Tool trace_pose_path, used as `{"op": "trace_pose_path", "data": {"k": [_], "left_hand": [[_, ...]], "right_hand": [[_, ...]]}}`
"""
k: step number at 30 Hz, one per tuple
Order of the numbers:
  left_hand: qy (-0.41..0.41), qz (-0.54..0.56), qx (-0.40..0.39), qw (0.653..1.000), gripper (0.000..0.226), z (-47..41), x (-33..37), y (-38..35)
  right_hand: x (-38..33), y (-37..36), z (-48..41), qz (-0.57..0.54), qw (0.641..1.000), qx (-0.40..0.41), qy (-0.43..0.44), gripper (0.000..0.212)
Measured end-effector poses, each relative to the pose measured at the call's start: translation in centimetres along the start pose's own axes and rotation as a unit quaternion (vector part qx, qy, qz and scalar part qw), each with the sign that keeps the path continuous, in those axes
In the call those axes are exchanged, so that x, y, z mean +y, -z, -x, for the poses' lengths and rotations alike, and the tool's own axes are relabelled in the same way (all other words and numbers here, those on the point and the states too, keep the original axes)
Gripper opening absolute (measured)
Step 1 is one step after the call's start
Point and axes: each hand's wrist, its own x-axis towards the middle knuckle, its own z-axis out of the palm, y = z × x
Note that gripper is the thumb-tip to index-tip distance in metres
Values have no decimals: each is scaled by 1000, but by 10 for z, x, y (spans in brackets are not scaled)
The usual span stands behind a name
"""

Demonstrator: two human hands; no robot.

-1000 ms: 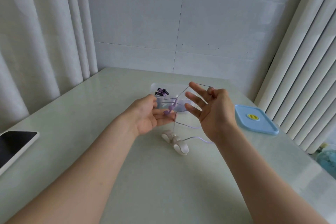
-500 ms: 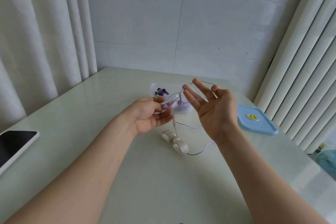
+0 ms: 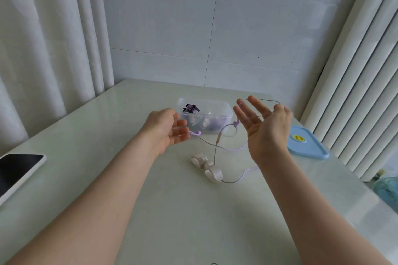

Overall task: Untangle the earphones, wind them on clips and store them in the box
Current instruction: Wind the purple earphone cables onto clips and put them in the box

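Hands apart, right hand spread under earphones cord, left hand grip unclear, lid sticker unreadable

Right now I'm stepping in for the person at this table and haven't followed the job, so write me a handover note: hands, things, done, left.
Hands: the left grip pinches one bud of the purple earphones at its fingertips; the right grip is open, palm up, cable draped over its fingers.
Things: cream clip on the table, cable passing beside it; clear box open, blue lid to its right.
Done: a wound set lies in the box.
Left: finish untangling, wind on the clip, box it.
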Motion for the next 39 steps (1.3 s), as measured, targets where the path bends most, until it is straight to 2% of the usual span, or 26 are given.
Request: {"op": "trace_pose_path", "data": {"k": [2, 4, 6, 8, 11, 12, 14, 15, 16, 17, 20, 22, 23, 26, 29, 32, 35, 39], "left_hand": [[-38, -134, 8, 990, 18, -3, 1, 6], [-134, -294, 78, 943, 22, -9, -2, 14], [-184, -431, 136, 873, 32, -9, -5, 22], [-165, -534, 145, 816, 36, -7, -7, 25], [-132, -576, 108, 799, 57, -4, -11, 21], [-133, -586, 96, 793, 58, -6, -13, 21], [-144, -611, 82, 774, 39, -11, -18, 21], [-158, -620, 83, 764, 28, -15, -21, 22], [-169, -627, 83, 756, 21, -17, -22, 22], [-178, -637, 81, 746, 18, -19, -23, 23], [-217, -672, 62, 705, 16, -16, -25, 17], [-277, -655, 36, 702, 14, -12, -25, 11], [-304, -621, 4, 723, 12, -8, -23, 9], [-322, -449, -143, 821, 12, 3, -20, 2], [-323, -362, -207, 850, 15, 10, -16, -3], [-315, -305, -202, 876, 5, 8, -14, -2], [-281, -303, -205, 887, 12, 8, -13, 3], [-213, -315, -254, 890, 20, 15, -12, 3]], "right_hand": [[3, 2, 1, 160, 984, 24, 76, 18], [10, 5, -2, 305, 944, 48, 113, 18], [16, 12, -8, 470, 870, 46, 142, 19], [21, 21, -13, 597, 790, 10, 142, 25], [26, 26, -13, 710, 688, -1, 153, 25], [26, 27, -11, 739, 651, 7, 174, 27], [28, 26, -8, 782, 584, 18, 218, 31], [29, 25, -8, 792, 563, 19, 238, 30], [30, 26, -8, 789, 556, 12, 261, 27], [30, 24, -8, 773, 565, -6, 288, 27], [33, 19, -4, 641, 655, -128, 380, 37], [35, 12, 4, 578, 670, -201, 420, 43], [37, 10, 8, 567, 666, -233, 426, 46], [44, 7, 17, 573, 651, -313, 386, 57], [48, 11, 17, 593, 635, -365, 334, 61], [47, 16, 12, 640, 611, -352, 304, 53], [44, 20, 1, 700, 577, -276, 318, 42], [36, 22, -4, 761, 532, -174, 329, 26]]}}
